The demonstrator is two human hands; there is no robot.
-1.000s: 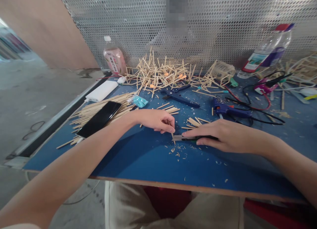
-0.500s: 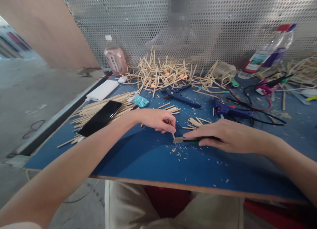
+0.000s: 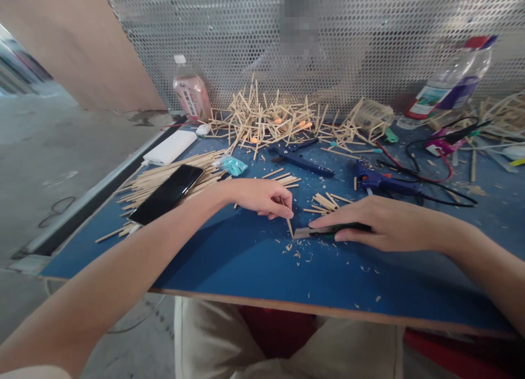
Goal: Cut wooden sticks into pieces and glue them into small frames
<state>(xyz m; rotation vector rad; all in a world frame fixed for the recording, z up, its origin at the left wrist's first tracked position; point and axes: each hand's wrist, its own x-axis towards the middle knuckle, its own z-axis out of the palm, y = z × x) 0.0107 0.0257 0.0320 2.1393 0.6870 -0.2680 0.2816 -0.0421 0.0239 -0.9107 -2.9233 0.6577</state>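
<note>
My left hand (image 3: pixel 273 198) pinches a thin wooden stick (image 3: pixel 290 226), whose lower end tilts down to the blue tabletop (image 3: pixel 229 258). In my right hand (image 3: pixel 365 223) is a dark-handled utility knife (image 3: pixel 340 229), gripped with a finger stretched along it. Its blade (image 3: pixel 302 233) points left, and the tip is at or close to the stick's lower end; whether they touch I cannot tell. Pale curled shavings (image 3: pixel 296 252) lie just below the blade. Behind the knife sits a small bunch of short sticks (image 3: pixel 324 203).
Long sticks (image 3: pixel 139 185) lie at left under a black phone (image 3: pixel 167 194), beside a white power bank (image 3: pixel 171 147). A stick heap (image 3: pixel 266 116) fills the back. Blue pliers (image 3: pixel 303 161), a blue glue gun (image 3: pixel 381 182) with cable, and bottles (image 3: pixel 435 94) stand beyond my hands.
The knife has drawn slightly right, away from my left hand, so more of the stick's lower end shows. My left hand still holds the stick in nearly the same place.
</note>
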